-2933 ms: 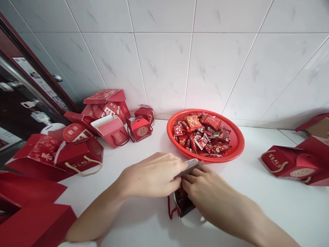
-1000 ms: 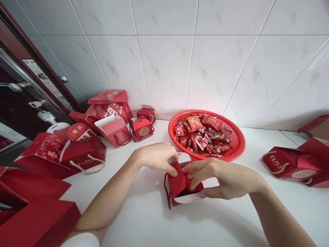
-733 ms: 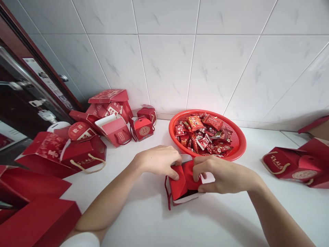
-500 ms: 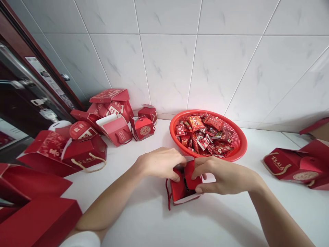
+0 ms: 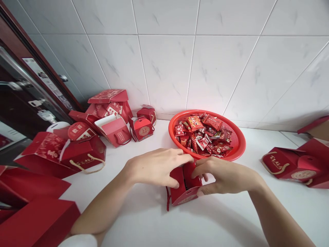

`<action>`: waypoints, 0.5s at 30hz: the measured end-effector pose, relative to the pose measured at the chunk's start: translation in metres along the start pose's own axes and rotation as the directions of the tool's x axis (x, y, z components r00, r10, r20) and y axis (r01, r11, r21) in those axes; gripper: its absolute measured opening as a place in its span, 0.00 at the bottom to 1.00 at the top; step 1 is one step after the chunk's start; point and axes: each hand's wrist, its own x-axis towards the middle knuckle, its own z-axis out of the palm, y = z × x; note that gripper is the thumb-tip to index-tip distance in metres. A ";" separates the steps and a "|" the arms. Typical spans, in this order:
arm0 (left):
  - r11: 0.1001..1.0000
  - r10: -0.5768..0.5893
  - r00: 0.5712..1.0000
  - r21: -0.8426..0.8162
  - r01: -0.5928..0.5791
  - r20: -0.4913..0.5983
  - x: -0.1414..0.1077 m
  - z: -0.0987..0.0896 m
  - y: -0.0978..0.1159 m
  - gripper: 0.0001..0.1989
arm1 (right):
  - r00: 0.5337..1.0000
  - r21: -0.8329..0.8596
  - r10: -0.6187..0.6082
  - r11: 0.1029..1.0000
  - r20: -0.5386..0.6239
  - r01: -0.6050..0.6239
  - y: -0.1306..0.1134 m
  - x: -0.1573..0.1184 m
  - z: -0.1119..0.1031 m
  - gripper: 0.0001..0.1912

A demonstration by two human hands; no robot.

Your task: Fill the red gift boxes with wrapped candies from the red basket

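Note:
A small red paper gift box (image 5: pixel 181 196) with a dark red cord handle (image 5: pixel 168 200) stands on the white counter between my hands. Two of its flaps lie inward, leaving a narrow dark gap in the middle. My left hand (image 5: pixel 158 168) reaches over its left side, thumb on the left flap and fingertips at the back edge. From the right, my right hand (image 5: pixel 218 174) holds the box with bent fingers on the right flap and its thumb at the front right corner. The inside is mostly hidden.
Just behind the box is a red plastic basket (image 5: pixel 240 147) of wrapped sweets (image 5: pixel 204 135). Red gift boxes (image 5: pixel 87 154) crowd the left side, and more red boxes (image 5: pixel 282 161) stand at the right. A tiled wall (image 5: pixel 164 68) closes off the back.
The front flap of the box has tilted inward, so its printed outer face now shows. My left hand's fingers have moved right along the back edge. My right hand stays nearly in place.

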 end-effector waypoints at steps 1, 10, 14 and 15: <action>1.000 -0.009 1.000 -0.002 0.009 -0.002 0.001 0.001 0.001 0.24 | 1.000 0.005 0.003 1.000 0.002 -0.003 0.000 0.000 0.000 0.07; 0.997 -0.063 0.998 0.036 0.063 -0.018 0.012 0.011 -0.003 0.31 | 0.997 0.004 0.081 0.997 -0.019 -0.081 -0.002 0.000 0.003 0.05; 0.992 -0.082 0.996 0.090 0.085 -0.030 0.012 0.013 -0.002 0.23 | 0.987 -0.025 0.153 0.988 -0.041 -0.154 -0.006 0.003 0.005 0.06; 0.990 -0.083 0.996 0.108 0.086 -0.032 0.012 0.014 -0.002 0.21 | 0.985 -0.039 0.165 0.985 -0.044 -0.166 -0.007 0.004 0.006 0.07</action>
